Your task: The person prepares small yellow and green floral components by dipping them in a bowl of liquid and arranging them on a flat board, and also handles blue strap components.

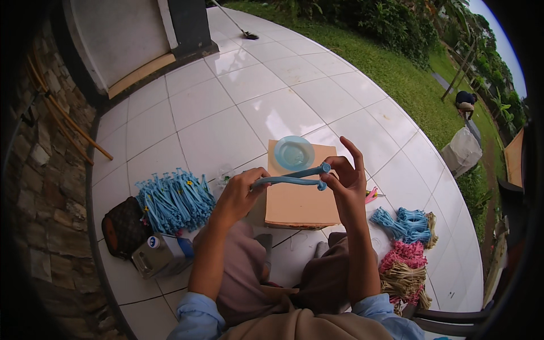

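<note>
A thick light-blue cord (pixel 292 181) is stretched between my hands above a cardboard box, bent double so that its two knobbed ends lie at the right. My left hand (pixel 241 192) is closed around the bent end. At the knobbed ends, my right hand (pixel 347 181) holds with thumb and fingers, one finger raised away. The exact contact there is partly hidden. Beneath the cord is the brown cardboard box (pixel 300 207), with a clear bluish round dish (pixel 294 153) on its far part.
A large heap of blue cords (pixel 175 198) lies left, near a brown bag (pixel 122 229) and a metal tin (pixel 158 258). Blue bundles (pixel 405 224), pink bundles (pixel 403 255) and beige bundles (pixel 402 280) lie right. Farther off are a broom (pixel 249 35) and a bending person (pixel 466 102).
</note>
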`<state>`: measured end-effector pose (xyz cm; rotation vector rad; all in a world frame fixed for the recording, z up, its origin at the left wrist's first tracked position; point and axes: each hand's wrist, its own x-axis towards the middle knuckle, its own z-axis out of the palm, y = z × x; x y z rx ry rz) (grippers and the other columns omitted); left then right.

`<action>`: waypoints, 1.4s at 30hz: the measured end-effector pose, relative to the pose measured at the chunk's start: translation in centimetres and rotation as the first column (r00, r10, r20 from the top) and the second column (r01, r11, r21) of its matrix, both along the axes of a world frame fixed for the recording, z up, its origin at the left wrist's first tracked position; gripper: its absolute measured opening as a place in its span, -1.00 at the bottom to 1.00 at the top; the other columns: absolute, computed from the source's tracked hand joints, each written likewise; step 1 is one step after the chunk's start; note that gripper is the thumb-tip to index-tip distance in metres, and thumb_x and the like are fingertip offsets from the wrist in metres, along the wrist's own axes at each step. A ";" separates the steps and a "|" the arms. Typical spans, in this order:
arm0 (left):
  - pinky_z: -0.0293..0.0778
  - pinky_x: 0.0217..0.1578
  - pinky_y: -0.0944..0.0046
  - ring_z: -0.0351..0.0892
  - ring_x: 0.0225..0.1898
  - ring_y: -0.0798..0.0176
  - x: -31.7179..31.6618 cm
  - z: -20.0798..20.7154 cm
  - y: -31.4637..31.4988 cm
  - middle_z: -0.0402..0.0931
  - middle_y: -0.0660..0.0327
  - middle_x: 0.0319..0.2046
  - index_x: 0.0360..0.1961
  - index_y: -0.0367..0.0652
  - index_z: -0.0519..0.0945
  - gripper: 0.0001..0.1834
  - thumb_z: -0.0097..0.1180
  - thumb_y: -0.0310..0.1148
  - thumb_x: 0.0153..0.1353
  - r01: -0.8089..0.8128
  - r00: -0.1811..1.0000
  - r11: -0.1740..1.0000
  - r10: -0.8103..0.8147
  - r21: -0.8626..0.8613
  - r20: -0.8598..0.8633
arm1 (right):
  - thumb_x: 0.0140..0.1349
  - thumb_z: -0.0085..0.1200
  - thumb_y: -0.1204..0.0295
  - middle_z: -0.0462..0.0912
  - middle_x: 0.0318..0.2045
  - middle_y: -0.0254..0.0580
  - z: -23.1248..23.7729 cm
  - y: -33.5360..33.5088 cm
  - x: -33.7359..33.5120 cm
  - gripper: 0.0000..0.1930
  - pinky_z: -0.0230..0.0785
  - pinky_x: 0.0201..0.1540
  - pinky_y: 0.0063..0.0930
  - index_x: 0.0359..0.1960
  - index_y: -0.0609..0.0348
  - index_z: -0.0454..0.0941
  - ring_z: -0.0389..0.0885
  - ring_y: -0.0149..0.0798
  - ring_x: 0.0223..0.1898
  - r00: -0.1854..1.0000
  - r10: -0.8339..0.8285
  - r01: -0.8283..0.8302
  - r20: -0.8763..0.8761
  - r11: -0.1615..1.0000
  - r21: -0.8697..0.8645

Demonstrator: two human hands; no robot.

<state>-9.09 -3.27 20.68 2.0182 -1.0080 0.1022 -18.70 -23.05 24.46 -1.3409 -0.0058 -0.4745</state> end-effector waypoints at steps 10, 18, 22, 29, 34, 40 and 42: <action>0.31 -0.42 0.08 0.42 -0.52 0.03 -1.2 -2.2 -2.8 0.41 -0.02 -0.58 -0.44 -0.31 0.47 -0.47 -0.40 -0.09 0.35 -0.149 0.966 0.966 0.096 -0.209 -0.242 | 0.38 -0.31 0.25 0.39 0.03 -0.04 -6.5 7.6 3.6 -0.55 0.19 0.12 -0.32 0.21 0.23 0.11 0.33 -0.17 0.10 0.969 0.146 -0.140 -0.202 0.989 0.045; 0.32 -0.39 0.48 0.31 -0.46 0.52 0.5 2.0 -1.1 0.44 0.31 -0.39 -0.29 -0.21 0.53 -0.72 -0.20 -0.28 0.32 -0.306 0.894 0.772 0.031 -0.557 -0.448 | 0.37 -0.35 0.32 0.27 -0.53 -0.42 -4.0 6.3 1.2 -0.66 0.08 -0.59 -0.77 0.12 0.04 0.29 0.21 -0.61 -0.58 0.968 -0.105 0.094 -0.227 0.994 -0.057; 0.43 -0.36 0.44 0.45 -0.44 0.47 0.4 4.1 -0.4 0.52 0.26 -0.33 -0.34 -0.29 0.54 -0.76 -0.08 -0.33 0.28 -0.191 0.926 0.773 -0.062 -0.605 -0.372 | 0.36 -0.30 0.31 0.30 -0.67 -0.41 -1.0 3.5 -1.0 -0.59 0.14 -0.69 -0.70 0.20 0.17 0.17 0.30 -0.54 -0.71 0.990 -0.088 0.083 -0.108 0.995 -0.055; 0.53 -0.40 0.43 0.53 -0.36 0.43 -0.4 6.5 -2.2 0.53 0.23 -0.34 -0.32 -0.28 0.56 -0.88 0.16 -0.52 0.08 -0.029 0.846 0.845 -0.265 -0.535 -0.463 | 0.06 0.14 0.52 0.40 -0.61 -0.26 4.8 -3.9 -4.4 -0.10 0.44 -0.65 -0.50 0.32 0.15 -0.26 0.51 -0.36 -0.64 0.996 -0.027 0.007 -0.086 0.975 -0.223; 0.47 -0.42 0.46 0.49 -0.40 0.47 0.1 6.5 -5.5 0.47 0.27 -0.40 -0.32 -0.18 0.60 -0.87 0.19 -0.50 0.04 0.221 0.810 0.918 -0.360 -0.329 -0.462 | -0.07 0.21 0.64 0.42 -0.53 -0.21 7.1 -10.2 -5.1 0.14 0.56 -0.49 -0.36 0.32 -0.07 -0.52 0.57 -0.28 -0.55 0.957 0.040 -0.151 -0.287 0.915 -0.373; 0.32 -0.40 0.46 0.24 -0.46 0.41 3.6 -3.6 -10.7 0.15 0.31 -0.51 -0.13 0.13 0.62 -0.69 0.08 -0.49 0.12 0.393 0.865 0.916 -0.341 0.077 -0.368 | -0.01 0.05 0.74 0.43 -0.37 -0.09 -3.3 -16.8 -1.6 0.15 0.54 -0.44 -0.38 0.26 -0.24 -0.71 0.58 -0.27 -0.46 0.825 0.124 -0.341 -0.551 0.887 -0.310; 0.31 -0.37 0.45 0.21 -0.46 0.37 4.1 -7.2 -11.7 0.09 0.29 -0.49 -0.09 0.20 0.60 -0.65 0.05 -0.48 0.14 0.416 0.856 0.902 -0.345 0.115 -0.385 | 0.00 0.05 0.74 0.43 -0.34 -0.07 -7.7 -18.3 -0.2 0.14 0.53 -0.45 -0.41 0.26 -0.25 -0.71 0.58 -0.29 -0.46 0.823 0.157 -0.350 -0.546 0.897 -0.270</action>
